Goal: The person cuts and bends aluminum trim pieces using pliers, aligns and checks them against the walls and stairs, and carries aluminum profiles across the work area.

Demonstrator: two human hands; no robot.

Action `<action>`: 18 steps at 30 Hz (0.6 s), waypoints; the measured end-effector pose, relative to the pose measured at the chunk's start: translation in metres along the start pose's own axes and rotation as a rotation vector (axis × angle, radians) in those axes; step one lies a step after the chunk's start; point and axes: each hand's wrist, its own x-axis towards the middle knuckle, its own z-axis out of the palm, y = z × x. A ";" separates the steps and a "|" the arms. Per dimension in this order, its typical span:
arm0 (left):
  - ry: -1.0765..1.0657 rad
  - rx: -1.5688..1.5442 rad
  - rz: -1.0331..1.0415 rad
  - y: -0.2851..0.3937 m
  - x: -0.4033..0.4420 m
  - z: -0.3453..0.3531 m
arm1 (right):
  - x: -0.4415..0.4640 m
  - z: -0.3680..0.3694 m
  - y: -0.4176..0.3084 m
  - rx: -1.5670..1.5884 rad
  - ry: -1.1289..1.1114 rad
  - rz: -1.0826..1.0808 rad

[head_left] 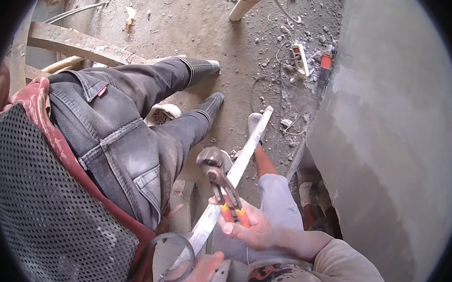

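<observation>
Right hand point(253, 229): grip closed round orange-and-yellow handles of dark metal pliers point(217, 174), head tilted up-left, beyond left edge of long white-painted wooden batten point(245, 155). Left hand point(195, 276) at batten's near end, thin grey cable loop point(193, 252) beside it; could not tell whether this grip was clenched or released. Co-worker's dark grey jeans point(129, 141) crowded left side. Smooth grey plastered wall point(388, 107) bounded right. Widest room: dusty concrete floor point(205, 35) ahead; white power strip point(299, 60) and rubble narrowed strip along wall.
</observation>
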 end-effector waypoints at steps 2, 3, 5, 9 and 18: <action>-0.140 0.055 0.048 0.002 0.003 -0.007 | 0.002 0.006 0.011 0.007 -0.052 -0.017; -0.141 0.051 0.074 0.003 0.006 -0.007 | 0.002 0.006 0.007 -0.012 -0.099 -0.005; -0.111 0.034 0.110 0.001 0.006 -0.005 | 0.002 0.006 0.008 -0.100 -0.101 0.019; -0.077 0.015 0.147 -0.003 0.005 -0.002 | 0.003 0.006 0.003 -0.186 -0.068 0.008; -0.095 0.106 0.176 -0.003 -0.007 0.001 | -0.003 0.009 0.004 -0.022 -0.042 0.012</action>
